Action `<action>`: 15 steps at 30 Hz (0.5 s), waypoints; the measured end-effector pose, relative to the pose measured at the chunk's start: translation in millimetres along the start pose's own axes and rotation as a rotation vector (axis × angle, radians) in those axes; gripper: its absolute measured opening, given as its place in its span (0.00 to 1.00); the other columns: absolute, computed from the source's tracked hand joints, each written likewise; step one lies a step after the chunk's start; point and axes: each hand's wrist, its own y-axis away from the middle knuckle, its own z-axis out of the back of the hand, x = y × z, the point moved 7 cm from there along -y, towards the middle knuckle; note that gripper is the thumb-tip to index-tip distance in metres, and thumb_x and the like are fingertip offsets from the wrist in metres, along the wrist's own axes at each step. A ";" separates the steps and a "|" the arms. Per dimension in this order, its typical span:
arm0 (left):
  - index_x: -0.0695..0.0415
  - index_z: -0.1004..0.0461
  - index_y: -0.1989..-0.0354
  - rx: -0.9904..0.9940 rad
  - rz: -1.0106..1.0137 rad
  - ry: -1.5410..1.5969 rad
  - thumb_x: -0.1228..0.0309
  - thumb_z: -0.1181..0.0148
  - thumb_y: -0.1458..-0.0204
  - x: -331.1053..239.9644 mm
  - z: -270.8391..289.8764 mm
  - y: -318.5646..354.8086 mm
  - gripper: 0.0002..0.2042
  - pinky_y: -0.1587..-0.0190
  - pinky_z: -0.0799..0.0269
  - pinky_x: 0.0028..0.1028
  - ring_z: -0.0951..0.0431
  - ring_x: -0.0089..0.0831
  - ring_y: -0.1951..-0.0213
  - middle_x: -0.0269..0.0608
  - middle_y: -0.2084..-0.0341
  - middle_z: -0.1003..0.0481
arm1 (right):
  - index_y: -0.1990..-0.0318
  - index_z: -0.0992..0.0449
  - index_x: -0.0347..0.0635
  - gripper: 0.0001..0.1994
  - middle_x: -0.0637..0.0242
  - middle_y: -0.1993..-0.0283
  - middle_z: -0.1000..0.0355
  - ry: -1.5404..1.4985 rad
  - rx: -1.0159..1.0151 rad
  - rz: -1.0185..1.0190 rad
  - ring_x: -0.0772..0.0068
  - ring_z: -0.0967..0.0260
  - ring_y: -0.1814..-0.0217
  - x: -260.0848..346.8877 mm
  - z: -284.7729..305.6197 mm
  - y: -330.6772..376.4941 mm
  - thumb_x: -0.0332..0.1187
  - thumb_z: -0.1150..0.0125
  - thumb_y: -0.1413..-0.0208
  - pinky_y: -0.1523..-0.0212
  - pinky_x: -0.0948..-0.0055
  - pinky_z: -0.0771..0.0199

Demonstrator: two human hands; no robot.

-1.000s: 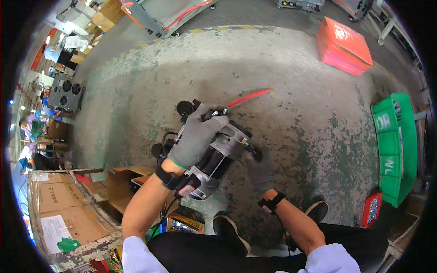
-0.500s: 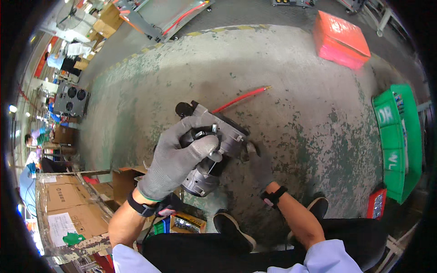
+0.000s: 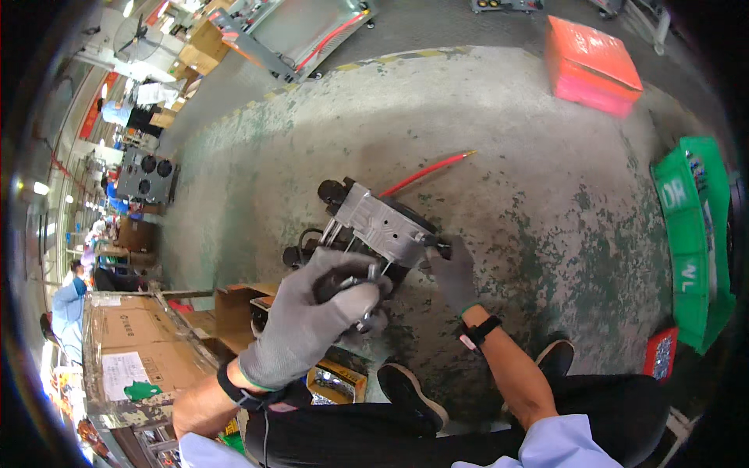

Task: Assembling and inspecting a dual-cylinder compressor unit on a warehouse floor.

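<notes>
A grey metal unit [image 3: 384,228], which looks like a compressor pump, stands tilted on the floor in front of me. It has a black round part at its far left end, and a red hose [image 3: 425,171] shows beyond it. My left hand [image 3: 316,312], in a grey glove, is curled around several small shiny metal bolts [image 3: 373,274], just on the near side of the pump. My right hand [image 3: 454,274], also gloved, has its fingers closed at a dark part on the pump's right end. The pump's lower portion is hidden behind my left hand.
At the lower left stand cardboard boxes [image 3: 133,335] and a small yellow box [image 3: 337,382] of metal parts. Green bins [image 3: 690,249] and a small red tray [image 3: 662,355] lie at the right. A pink-wrapped box [image 3: 593,66] sits at the far right; a trolley [image 3: 300,39] stands far off.
My left hand has drawn back from over the pump toward me, uncovering its flat metal face. My right hand stays at the pump's right end. The whole view has shifted slightly.
</notes>
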 end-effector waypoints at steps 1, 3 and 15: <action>0.64 0.33 0.48 -0.007 0.007 0.029 0.65 0.39 0.46 9.6 0.3 1.3 0.21 0.66 0.25 0.22 0.24 0.23 0.65 0.40 0.62 0.24 | 0.55 0.31 0.38 0.16 0.55 0.65 0.27 0.167 -0.005 0.046 0.60 0.26 0.68 -0.7 3.5 -1.3 0.35 0.39 0.48 0.66 0.63 0.26; 0.64 0.34 0.48 -0.014 0.021 0.092 0.65 0.39 0.46 30.0 1.8 1.1 0.21 0.65 0.25 0.23 0.24 0.23 0.65 0.41 0.61 0.24 | 0.55 0.31 0.38 0.17 0.53 0.65 0.27 0.364 -0.016 0.160 0.59 0.25 0.67 -0.7 8.6 -3.5 0.37 0.38 0.49 0.64 0.61 0.26; 0.66 0.34 0.48 -0.060 0.024 0.250 0.67 0.44 0.44 89.6 9.2 -40.6 0.19 0.62 0.26 0.24 0.22 0.25 0.64 0.44 0.60 0.24 | 0.54 0.28 0.33 0.23 0.57 0.69 0.26 0.092 0.216 -0.111 0.67 0.26 0.71 -29.3 1.5 -20.0 0.49 0.50 0.39 0.70 0.66 0.26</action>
